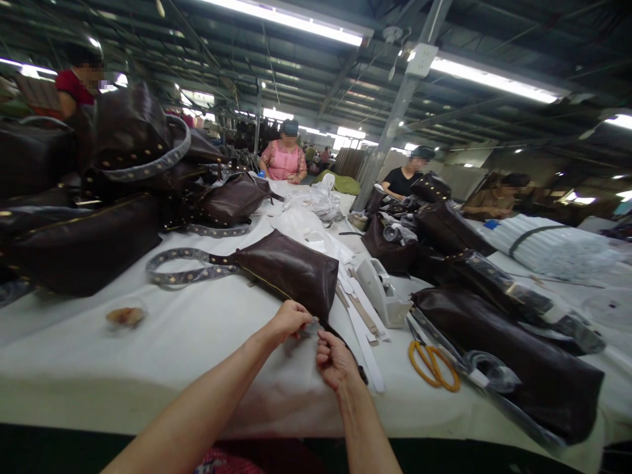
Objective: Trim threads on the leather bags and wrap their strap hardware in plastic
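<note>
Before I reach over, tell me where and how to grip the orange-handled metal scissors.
Probably best by the orange handle loops, coming from the near edge of the white-covered table: they face that edge, while the metal blades point away.

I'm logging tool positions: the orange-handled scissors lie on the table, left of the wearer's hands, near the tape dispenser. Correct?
No, the side is wrong: the head view shows the scissors right of both left hand and right hand, on the table near the tape dispenser.
</note>
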A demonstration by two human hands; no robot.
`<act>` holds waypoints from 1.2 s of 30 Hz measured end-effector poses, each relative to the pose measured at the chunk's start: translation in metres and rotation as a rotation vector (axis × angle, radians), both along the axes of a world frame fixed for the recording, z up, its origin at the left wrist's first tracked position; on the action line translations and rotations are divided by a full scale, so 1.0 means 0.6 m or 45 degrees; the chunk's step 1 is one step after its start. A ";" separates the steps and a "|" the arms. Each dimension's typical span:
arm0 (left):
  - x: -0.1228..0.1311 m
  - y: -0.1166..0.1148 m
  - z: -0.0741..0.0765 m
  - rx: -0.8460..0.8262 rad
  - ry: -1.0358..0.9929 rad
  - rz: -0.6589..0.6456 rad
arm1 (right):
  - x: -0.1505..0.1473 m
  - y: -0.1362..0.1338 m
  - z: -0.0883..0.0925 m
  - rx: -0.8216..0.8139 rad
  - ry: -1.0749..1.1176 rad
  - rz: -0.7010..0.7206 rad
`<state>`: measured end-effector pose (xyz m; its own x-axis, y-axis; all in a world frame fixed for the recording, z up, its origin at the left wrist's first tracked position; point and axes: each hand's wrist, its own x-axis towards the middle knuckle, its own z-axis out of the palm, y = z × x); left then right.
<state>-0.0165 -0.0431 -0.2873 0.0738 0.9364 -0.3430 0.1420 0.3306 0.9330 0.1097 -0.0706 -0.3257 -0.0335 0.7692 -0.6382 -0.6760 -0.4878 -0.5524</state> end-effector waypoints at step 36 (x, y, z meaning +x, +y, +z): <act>0.008 0.000 -0.004 -0.008 -0.011 0.039 | -0.023 0.010 -0.009 0.010 -0.142 -0.102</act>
<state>-0.0118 -0.0430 -0.2896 0.0485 0.9362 -0.3481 0.1237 0.3402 0.9322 0.0961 -0.0644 -0.3310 0.0990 0.7716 -0.6284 -0.6465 -0.4302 -0.6300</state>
